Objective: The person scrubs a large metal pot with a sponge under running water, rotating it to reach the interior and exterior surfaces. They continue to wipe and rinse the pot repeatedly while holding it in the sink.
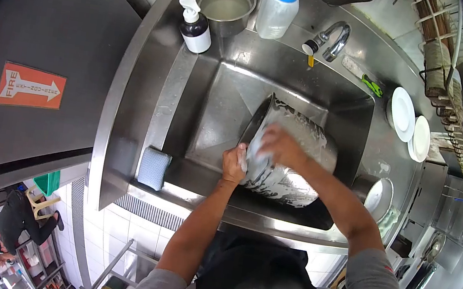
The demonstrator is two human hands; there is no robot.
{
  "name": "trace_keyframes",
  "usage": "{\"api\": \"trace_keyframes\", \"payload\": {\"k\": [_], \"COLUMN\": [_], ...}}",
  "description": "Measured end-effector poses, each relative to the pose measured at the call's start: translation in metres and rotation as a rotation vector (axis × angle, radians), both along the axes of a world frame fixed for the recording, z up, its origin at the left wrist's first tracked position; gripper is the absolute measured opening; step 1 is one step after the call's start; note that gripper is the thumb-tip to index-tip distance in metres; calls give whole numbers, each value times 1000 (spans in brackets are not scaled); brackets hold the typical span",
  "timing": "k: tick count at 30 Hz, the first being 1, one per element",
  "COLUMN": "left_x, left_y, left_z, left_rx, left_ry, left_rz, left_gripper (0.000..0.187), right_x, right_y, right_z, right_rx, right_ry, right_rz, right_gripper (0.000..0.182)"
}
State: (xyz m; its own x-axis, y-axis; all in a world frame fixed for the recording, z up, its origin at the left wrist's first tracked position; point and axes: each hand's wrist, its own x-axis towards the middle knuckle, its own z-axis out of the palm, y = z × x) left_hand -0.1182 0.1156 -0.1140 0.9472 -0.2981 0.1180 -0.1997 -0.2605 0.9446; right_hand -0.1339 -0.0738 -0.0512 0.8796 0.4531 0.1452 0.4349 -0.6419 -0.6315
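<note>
A large metal pot (301, 154) streaked with white suds lies on its side in the steel sink (228, 103), its mouth turned to the left. My left hand (235, 163) is closed on the pot's rim, with foam on the fingers. My right hand (281, 145) is pressed to the pot's soapy outer wall, fingers bent and smeared by motion. Something pale and foamy shows beneath those fingers; I cannot tell what it is. A light blue sponge (154, 168) rests on the sink's front left ledge.
Behind the sink stand a pump bottle (196, 30), a metal pot of cloudy liquid (225, 7) and a blue-lidded jar (278, 10). The faucet (336, 41) is at the back, near a green-handled knife (372, 85). White plates (402, 114) and a pan (377, 196) sit right. Another person (26, 216) is lower left.
</note>
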Motion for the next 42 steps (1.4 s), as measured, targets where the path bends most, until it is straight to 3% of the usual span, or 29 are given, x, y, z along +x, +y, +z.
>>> {"api": "trace_keyframes", "payload": {"k": [4,6,7,9,10,12,13,15,18,20,22,24,26,27,28,29,30,32,34,35,37,38,40,42], "left_x": [0,1,0,5,7,17,26,35,39,39,38,34,32,33,30,27,27,32,33,34,38,41,48,46], "left_y": [3,-3,0,1,-1,-17,-19,-30,-40,-40,-37,-36,-32,-21,-15,-15,-15,-8,-9,-11,-12,-10,-3,7], "left_z": [-2,1,-2,10,10,7,-3,13,12,13,9,21,57,25,25,26,27,19,11,8,6,5,-4,-10], "left_rx": [42,-19,24,200,211,213,211,261,210,250,222,207,316,142,154,156,153,220,288,173,-8,-3,112,40], "left_ry": [8,-91,44,194,186,208,159,255,282,313,304,303,321,344,345,279,209,140,76,54,54,50,218,244], "left_rz": [-89,-93,-117,-210,-236,-228,-297,-331,-322,-316,-310,-316,-231,-202,-206,-187,-164,-152,-146,-107,-57,-67,6,-22], "left_gripper": [42,42,41,36,36,37,41,41,40,41,40,40,37,34,34,34,34,38,41,41,38,38,36,36], "right_x": [0,13,15,22,15,-9,-33,-84,-139,-142,-104,-74,-70,-66,-74,-81,-88,-92,-87,-86,-85,-84,-80,-72], "right_y": [4,-28,-47,-79,-67,-30,-10,-12,-71,-70,-24,16,2,-6,-30,-48,-65,-58,-9,5,28,21,-17,-47], "right_z": [3,-15,-32,-64,-59,-44,-22,-21,-6,-19,-9,-10,-5,-4,-23,-8,-8,-17,-71,-59,-21,-25,-34,-26], "right_rx": [-11,298,297,372,384,-123,-154,-83,-258,-365,-404,-347,-345,-352,-337,-299,-238,-314,-453,-452,-211,-205,-258,-241], "right_ry": [93,63,68,257,249,-212,-65,-224,364,308,228,119,101,85,-46,189,193,149,-266,-270,54,53,126,207], "right_rz": [104,-149,-179,-808,-833,-600,-592,-729,-1407,-1534,-1327,-961,-1003,-1028,-1137,-1358,-1485,-1507,-1363,-1372,-943,-953,-1321,-1511], "right_gripper": [31,31,31,32,32,38,45,47,53,62,65,61,60,59,61,60,56,57,57,57,56,56,55,59]}}
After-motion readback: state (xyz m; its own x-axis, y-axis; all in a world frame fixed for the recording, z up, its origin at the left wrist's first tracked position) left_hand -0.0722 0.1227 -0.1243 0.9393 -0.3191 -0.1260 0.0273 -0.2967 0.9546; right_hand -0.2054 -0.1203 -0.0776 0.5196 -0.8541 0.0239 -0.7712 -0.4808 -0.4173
